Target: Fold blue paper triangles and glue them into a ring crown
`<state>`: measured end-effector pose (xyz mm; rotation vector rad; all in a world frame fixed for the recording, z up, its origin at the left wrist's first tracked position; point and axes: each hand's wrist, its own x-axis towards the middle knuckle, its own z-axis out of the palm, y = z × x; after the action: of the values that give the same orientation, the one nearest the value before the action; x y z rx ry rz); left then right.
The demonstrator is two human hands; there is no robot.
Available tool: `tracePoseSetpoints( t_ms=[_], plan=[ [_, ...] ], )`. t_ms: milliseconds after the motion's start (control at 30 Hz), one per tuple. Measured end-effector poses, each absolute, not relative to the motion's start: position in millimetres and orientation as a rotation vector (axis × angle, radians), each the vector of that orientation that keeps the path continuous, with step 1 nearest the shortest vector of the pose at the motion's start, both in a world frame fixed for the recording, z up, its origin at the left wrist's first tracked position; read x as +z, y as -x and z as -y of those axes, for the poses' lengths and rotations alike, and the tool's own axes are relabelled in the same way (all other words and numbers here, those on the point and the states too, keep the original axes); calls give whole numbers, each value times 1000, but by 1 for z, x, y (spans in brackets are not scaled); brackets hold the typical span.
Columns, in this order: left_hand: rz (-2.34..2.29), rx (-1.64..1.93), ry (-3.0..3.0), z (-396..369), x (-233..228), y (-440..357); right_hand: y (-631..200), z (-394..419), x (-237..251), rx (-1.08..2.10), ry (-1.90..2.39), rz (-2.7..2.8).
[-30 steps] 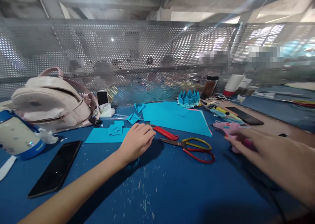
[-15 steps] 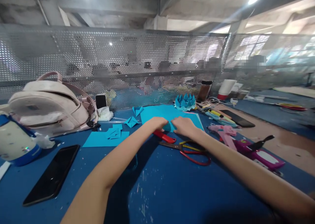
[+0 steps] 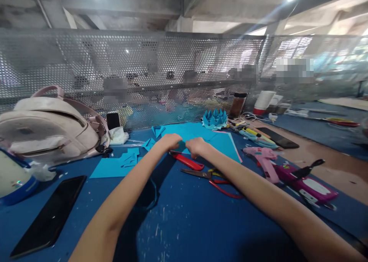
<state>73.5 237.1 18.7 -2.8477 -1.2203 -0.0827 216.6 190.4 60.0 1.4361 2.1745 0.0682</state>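
Observation:
My left hand [image 3: 172, 141] and my right hand [image 3: 196, 147] are close together over the blue paper sheets [image 3: 227, 143], fingers closed in a pinch. A small darker blue piece of paper [image 3: 181, 143] shows between the fingertips; its shape is mostly hidden. Just below lies a red utility knife [image 3: 188, 161]. Scissors [image 3: 201, 173] with red and yellow handles rest beneath my right forearm, which partly covers them. Left of my hands are folded blue paper pieces [image 3: 149, 144] and small blue slips [image 3: 130, 157] on a blue sheet [image 3: 106, 169]. A pointed blue paper flower [image 3: 215, 120] stands behind the sheets.
A pink glue gun [image 3: 263, 156], a purple case [image 3: 313, 185] and a dark phone [image 3: 277, 137] lie right. At left are a backpack [image 3: 48, 126], a black phone [image 3: 51, 216] and a blue-based container [image 3: 17, 177]. A perforated metal screen [image 3: 143, 62] closes the back.
Both hands have shifted slightly left over the sheets, staying close together and pinched. The camera view has also turned a little. The knife and scissors still lie on the table.

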Motion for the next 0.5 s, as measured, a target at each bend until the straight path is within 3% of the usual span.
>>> tracePoseSetpoints(
  t_ms=[500],
  plan=[
    [1255,117,2784,-217,25,-75,-219,-199,55,89,-1260,-2326]
  ],
)
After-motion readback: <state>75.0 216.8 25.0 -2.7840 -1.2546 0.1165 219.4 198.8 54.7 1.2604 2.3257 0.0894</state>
